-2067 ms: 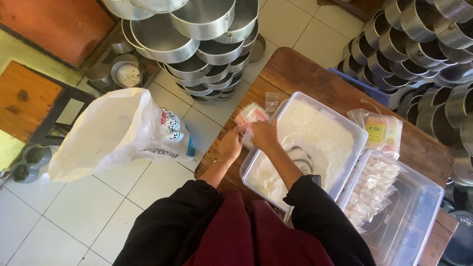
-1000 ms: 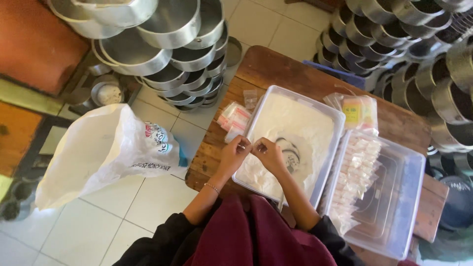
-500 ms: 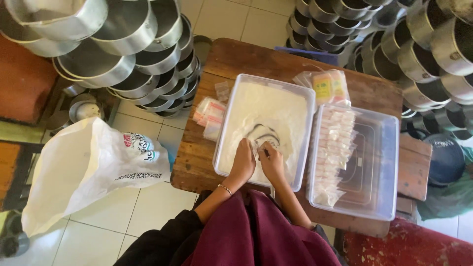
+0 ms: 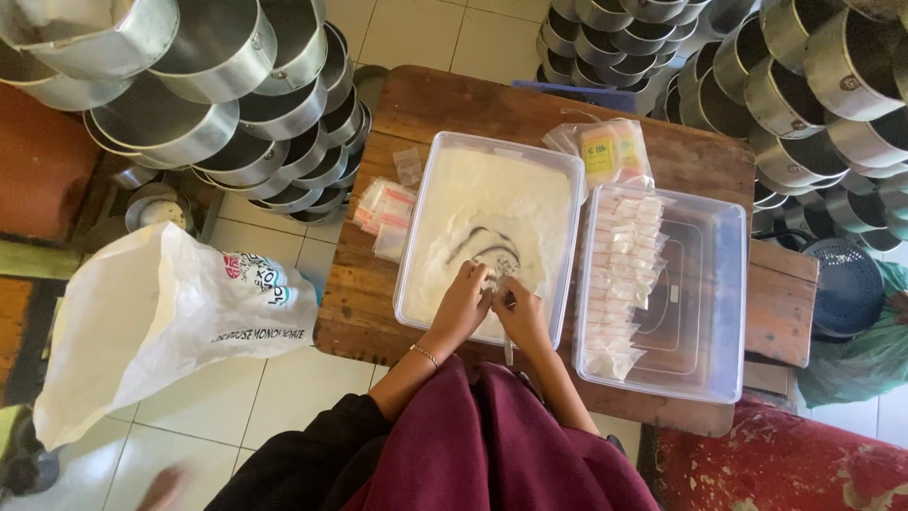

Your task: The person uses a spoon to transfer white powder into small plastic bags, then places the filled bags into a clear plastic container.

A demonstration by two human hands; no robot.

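Observation:
My left hand [image 4: 462,301] and my right hand [image 4: 518,312] meet over the near end of a clear plastic tub [image 4: 416,227] filled with white powder [image 4: 492,203]. Between the fingers of both hands is a small clear plastic pouch [image 4: 495,280], held just above the powder. A round scoop mark shows in the powder right beyond my fingers. A second clear tub [image 4: 714,284] to the right holds rows of filled small pouches [image 4: 619,279]. Both tubs rest on a brown wooden table [image 4: 426,104].
A stack of empty small pouches [image 4: 386,206] lies left of the powder tub, a bag with yellow and pink packets [image 4: 610,149] behind it. A large white sack [image 4: 161,317] stands on the tiled floor at left. Stacked metal pans [image 4: 208,85] surround the table.
The view has shifted so the table sits more centrally. My hands have moved from the tub's left rim to over the powder at its near end, staying together on the small pouch.

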